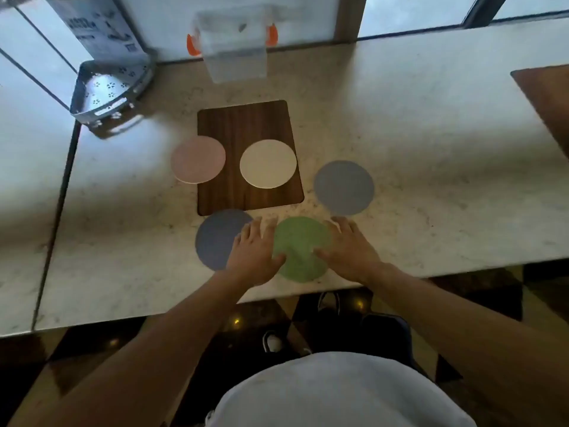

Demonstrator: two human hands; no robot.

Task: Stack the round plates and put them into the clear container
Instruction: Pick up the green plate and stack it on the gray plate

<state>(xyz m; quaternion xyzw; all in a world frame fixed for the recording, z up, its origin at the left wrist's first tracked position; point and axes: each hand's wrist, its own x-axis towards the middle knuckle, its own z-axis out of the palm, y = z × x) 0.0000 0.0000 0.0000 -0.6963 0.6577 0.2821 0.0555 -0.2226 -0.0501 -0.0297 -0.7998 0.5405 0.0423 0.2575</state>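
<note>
Several flat round plates lie on the marble counter. A green plate (pixel 300 248) sits nearest the front edge, between my two hands. My left hand (pixel 254 251) lies flat, fingers spread, over the gap between the green plate and a dark blue plate (pixel 215 238), thumb on the green one. My right hand (pixel 349 249) lies flat on the green plate's right edge, thumb on it. A grey-blue plate (pixel 344 187), a white plate (pixel 268 163) and a pink plate (pixel 198 159) lie farther back. The clear container (pixel 235 49) with orange clips stands at the back.
A dark wooden board (pixel 246 124) lies mid-counter under the white plate and part of the pink one. A perforated metal rack (pixel 107 94) stands back left. Another brown board (pixel 548 97) shows at the right edge. The counter's front edge (pixel 184 312) runs just below my wrists.
</note>
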